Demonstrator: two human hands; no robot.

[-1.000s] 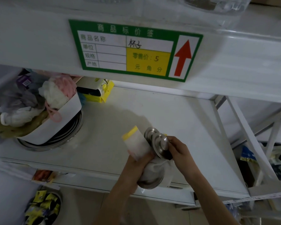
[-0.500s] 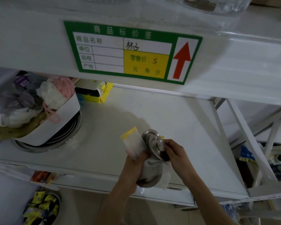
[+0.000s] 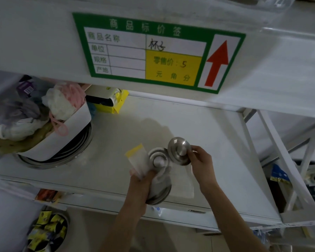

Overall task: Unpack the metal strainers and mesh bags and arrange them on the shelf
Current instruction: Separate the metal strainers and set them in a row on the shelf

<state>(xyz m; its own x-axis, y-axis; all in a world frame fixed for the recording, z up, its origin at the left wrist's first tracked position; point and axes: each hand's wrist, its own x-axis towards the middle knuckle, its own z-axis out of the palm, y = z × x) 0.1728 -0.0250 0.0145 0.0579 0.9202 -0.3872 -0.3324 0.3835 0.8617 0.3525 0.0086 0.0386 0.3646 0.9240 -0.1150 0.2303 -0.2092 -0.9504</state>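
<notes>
My left hand (image 3: 141,186) grips a clear plastic packet (image 3: 137,159) with a yellow strip at its top; a stack of round metal strainers (image 3: 158,158) shows through it and sticks out of its open end. My right hand (image 3: 200,160) pinches one round metal strainer (image 3: 178,150) by its edge, held just right of and slightly above the packet, apart from the stack. Both hands hover over the front part of the white shelf (image 3: 198,128).
A white bin of bath sponges and cloths (image 3: 44,120) stands on stacked metal basins (image 3: 62,155) at the shelf's left. A yellow package (image 3: 113,102) lies at the back. Overhead, the upper shelf edge carries a green price label (image 3: 153,53). Another rack (image 3: 298,160) adjoins on the right.
My right hand has pulled one strainer out of the packet and drawn it up and to the right, away from the stack. My left hand keeps its hold on the packet.
</notes>
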